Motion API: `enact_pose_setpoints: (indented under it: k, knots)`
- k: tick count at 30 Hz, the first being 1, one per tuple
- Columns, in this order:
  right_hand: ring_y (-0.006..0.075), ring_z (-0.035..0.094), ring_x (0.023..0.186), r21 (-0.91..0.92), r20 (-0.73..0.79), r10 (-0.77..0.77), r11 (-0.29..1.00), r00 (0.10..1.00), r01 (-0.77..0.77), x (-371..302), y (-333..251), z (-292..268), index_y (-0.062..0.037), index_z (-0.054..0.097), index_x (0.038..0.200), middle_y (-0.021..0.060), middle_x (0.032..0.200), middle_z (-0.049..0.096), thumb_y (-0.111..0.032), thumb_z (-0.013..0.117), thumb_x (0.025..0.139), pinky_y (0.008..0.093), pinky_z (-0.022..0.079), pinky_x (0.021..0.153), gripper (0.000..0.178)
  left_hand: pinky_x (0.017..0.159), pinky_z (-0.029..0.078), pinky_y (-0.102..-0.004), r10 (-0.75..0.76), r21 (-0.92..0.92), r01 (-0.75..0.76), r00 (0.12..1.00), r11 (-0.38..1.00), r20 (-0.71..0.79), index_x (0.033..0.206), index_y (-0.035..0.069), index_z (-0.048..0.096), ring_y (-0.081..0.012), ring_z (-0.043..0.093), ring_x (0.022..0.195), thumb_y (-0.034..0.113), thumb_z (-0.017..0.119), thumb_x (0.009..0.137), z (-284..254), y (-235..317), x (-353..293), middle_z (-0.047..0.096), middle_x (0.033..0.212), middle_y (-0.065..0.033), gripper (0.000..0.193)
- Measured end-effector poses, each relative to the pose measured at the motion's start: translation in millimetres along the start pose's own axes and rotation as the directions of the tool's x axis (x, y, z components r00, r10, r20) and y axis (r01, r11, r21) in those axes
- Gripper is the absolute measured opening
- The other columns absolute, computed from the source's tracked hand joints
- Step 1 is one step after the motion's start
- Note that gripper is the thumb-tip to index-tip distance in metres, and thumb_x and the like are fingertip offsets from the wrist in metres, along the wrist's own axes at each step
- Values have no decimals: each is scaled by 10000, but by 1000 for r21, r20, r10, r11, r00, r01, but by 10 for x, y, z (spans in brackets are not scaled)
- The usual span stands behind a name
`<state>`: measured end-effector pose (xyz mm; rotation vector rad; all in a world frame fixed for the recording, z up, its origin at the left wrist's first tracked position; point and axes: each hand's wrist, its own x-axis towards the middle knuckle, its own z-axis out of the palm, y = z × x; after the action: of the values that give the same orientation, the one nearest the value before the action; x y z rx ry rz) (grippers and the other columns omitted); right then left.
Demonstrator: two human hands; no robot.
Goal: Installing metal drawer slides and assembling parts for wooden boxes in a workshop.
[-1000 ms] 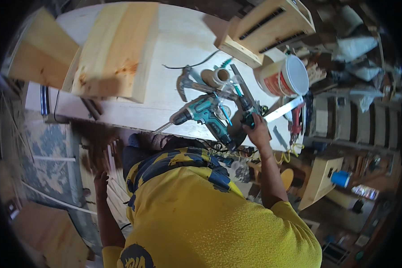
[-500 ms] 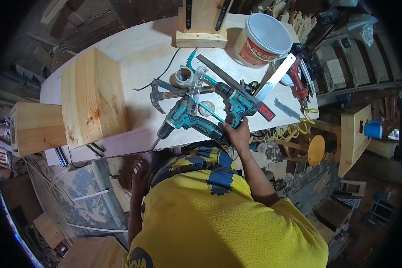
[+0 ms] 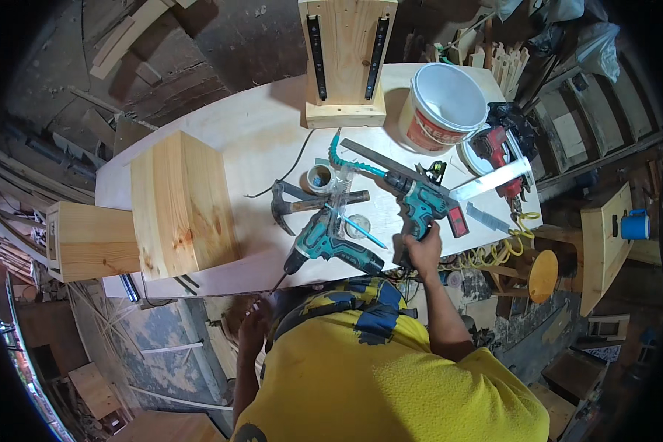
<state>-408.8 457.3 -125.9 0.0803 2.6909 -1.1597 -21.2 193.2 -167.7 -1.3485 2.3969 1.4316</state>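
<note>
My right hand (image 3: 424, 252) is closed round the grip of a teal and black cordless drill (image 3: 423, 200), which lies over the worktable's front half. A teal flexible shaft (image 3: 339, 156) extends from its chuck. A second teal drill (image 3: 330, 244) lies to its left, its long bit pointing toward the front edge. My left hand (image 3: 253, 321) is low beside my body, just below that bit tip; its fingers are curled and shadowed, and what they hold is too small to make out. Behind the second drill lie a claw hammer (image 3: 302, 208) and a small tub (image 3: 321, 179).
A wooden box (image 3: 176, 214) occupies the table's left side. At the back stand a wooden piece with black drawer slides (image 3: 344, 59) and a white bucket (image 3: 443, 110). A combination square (image 3: 486, 182), red tool (image 3: 504, 158) and coiled yellow hose (image 3: 493, 254) are on the right.
My view has shifted, so the table appears lower in the picture. The drill in my right hand has moved slightly away from the other drill. My left hand stays low, its fingers more curled.
</note>
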Motion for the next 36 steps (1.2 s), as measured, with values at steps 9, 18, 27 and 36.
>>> enact_pose_setpoints:
  k: [9,18,27,36]
  knots:
    - [308,568,982,113,-93,-60,991,994,70,51,134,-190,90,425,1221,226,1082,574,-187,726,610,352,428,883,735,832,465,-373,-37,-40,37,999,999,-6,1097,-1,589,-302,618,974,192,542,803,-39,365,48,638,1017,-185,355]
    - [247,526,956,272,-258,14,961,966,59,175,-12,170,80,399,1194,179,1050,541,-126,704,668,317,408,874,642,842,467,-377,-50,29,49,998,998,35,1119,9,585,-300,618,988,169,538,817,-122,424,220,640,1038,-177,345]
    - [305,599,840,-13,-174,-71,997,982,70,18,223,-129,58,401,1240,198,945,607,-197,706,612,381,470,784,743,841,463,-398,16,104,-25,996,994,85,988,39,611,-354,594,972,208,529,828,-159,686,312,616,977,-197,247]
    - [388,604,937,-396,223,9,915,975,82,170,-344,-667,35,493,1173,249,982,621,-304,725,685,422,490,803,639,845,465,-399,-66,61,59,989,996,129,1034,44,621,-342,596,988,245,541,814,-140,733,422,626,984,-193,308]
